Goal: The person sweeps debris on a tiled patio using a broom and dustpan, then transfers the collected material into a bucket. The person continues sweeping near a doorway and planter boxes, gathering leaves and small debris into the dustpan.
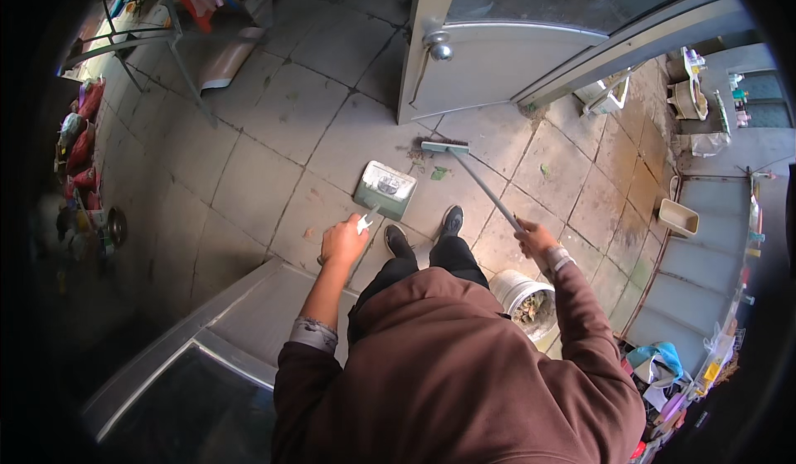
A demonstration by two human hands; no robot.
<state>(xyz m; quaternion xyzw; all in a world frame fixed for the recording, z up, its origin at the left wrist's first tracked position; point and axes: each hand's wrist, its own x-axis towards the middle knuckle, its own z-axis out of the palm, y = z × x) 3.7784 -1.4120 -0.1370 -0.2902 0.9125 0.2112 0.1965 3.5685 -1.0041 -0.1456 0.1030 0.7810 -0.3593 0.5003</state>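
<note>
My left hand (343,240) grips the handle of a green and white dustpan (387,185), whose pan is just ahead of my shoes. In my right hand (535,239) is the grey handle of a broom (445,146). The broom's head is at the floor beyond the dustpan, to its right, with dark bristles facing away from me. Between broom and dustpan lie a green leaf (439,173) and small bits of debris (415,153). Another leaf (545,170) rests on the tiles further right.
A metal door (497,66) with a round knob stands ajar ahead. By my right side is a white bucket (511,285) holding dry leaves. Another door panel (249,315) is at my left. A folding metal frame (180,60) stands far left, and a beige basin (678,218) sits far right.
</note>
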